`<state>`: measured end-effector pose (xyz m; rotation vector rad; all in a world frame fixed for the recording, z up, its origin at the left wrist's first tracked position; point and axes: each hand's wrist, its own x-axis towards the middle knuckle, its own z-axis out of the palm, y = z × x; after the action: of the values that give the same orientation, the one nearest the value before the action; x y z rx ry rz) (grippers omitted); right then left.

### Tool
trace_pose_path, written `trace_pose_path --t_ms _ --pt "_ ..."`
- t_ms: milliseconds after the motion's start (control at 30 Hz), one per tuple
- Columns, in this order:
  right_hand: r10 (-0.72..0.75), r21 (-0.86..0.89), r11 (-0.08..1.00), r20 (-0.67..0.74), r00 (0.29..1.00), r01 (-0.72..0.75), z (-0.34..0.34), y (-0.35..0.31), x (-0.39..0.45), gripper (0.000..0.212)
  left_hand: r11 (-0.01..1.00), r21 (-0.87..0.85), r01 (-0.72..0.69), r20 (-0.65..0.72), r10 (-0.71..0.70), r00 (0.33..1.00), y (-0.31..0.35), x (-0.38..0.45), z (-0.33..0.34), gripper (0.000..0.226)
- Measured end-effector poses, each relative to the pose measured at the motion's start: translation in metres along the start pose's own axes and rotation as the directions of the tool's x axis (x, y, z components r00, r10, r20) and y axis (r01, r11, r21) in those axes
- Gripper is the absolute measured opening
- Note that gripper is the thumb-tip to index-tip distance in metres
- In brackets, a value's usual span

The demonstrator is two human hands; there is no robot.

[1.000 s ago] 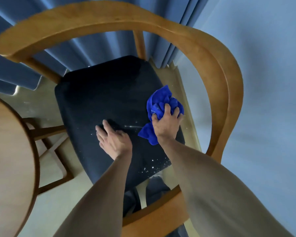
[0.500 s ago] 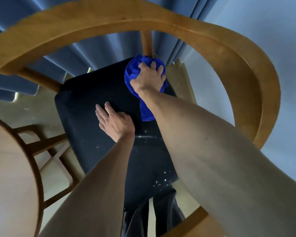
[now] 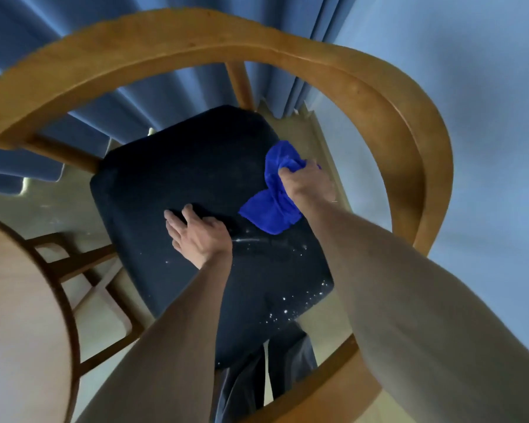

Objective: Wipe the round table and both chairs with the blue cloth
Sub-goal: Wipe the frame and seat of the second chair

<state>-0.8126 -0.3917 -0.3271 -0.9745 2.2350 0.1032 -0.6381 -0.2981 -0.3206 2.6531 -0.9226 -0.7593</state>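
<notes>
Cloth (image 3: 272, 206), blue and bunched, lies at the right side of the dark seat (image 3: 196, 184) of the chair (image 3: 177, 44), with one lobe rising above the knuckles and a wider fold spread flat on the seat toward the viewer. The right hand (image 3: 309, 184) presses down on the cloth at the seat's right edge; its grip is clenched around the bunched fabric, fingers curled into it. The left hand (image 3: 200, 236) rests palm-down on the middle of the seat, just beside the cloth but apart from it; its grip is released, fingers extended and slightly spread, holding nothing. White specks (image 3: 290, 306) are scattered over the near right part of the seat, and a short pale streak (image 3: 246, 239) lies between the left hand and the cloth. The curved wooden armrest and back rail of the chair form a ring around the seat, with both forearms reaching in over the near part of that ring. A wooden spindle (image 3: 240, 83) joins the rail to the seat at the far side. The round worktop (image 3: 19, 315) occupies the lower left, with wooden leg braces (image 3: 83, 264) visible between it and the chair. Blue curtain (image 3: 74, 22) hangs behind the chair, and a pale wall (image 3: 471, 87) fills the right side. Dark trouser legs (image 3: 257, 383) show below the seat's near edge.
</notes>
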Motion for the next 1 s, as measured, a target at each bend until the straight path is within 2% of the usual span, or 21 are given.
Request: trace_pose_path --t_ms 100,267,433,567,700,833,1000 --pt "0.008 0.000 1.000 -0.011 1.000 -0.008 0.000 0.037 -0.009 0.064 0.999 -0.016 0.041 0.015 -0.041 0.999 -0.007 -0.025 0.007 0.043" --pt "-0.082 0.045 0.995 -0.091 0.992 0.086 0.017 0.067 -0.041 0.075 0.999 0.023 0.025 0.002 -0.025 1.000 -0.023 -0.058 0.015 0.047" --pt "-0.218 0.115 0.967 -0.106 0.970 0.229 0.027 0.081 -0.061 0.076 0.974 -0.024 0.225 -0.073 -0.227 0.971 -0.060 -0.062 0.002 0.057" --pt "-0.278 0.060 0.955 -0.168 0.946 0.291 0.039 0.074 -0.071 0.081 0.961 -0.065 0.267 -0.140 -0.274 0.951 -0.095 -0.052 -0.013 0.062" --pt "-0.321 0.006 0.943 -0.241 0.916 0.332 0.061 0.064 -0.097 0.073 0.927 -0.148 0.346 -0.170 -0.368 0.914 -0.141 -0.032 -0.035 0.051" --pt "-0.401 -0.051 0.915 -0.239 0.884 0.401 0.092 0.048 -0.139 0.068 0.890 -0.224 0.398 -0.119 -0.430 0.895 -0.177 -0.021 -0.052 0.054" --pt "-0.538 -0.048 0.841 -0.192 0.821 0.539 0.158 0.016 -0.207 0.064 0.900 -0.218 0.378 -0.067 -0.401 0.914 -0.209 -0.020 -0.072 0.056"
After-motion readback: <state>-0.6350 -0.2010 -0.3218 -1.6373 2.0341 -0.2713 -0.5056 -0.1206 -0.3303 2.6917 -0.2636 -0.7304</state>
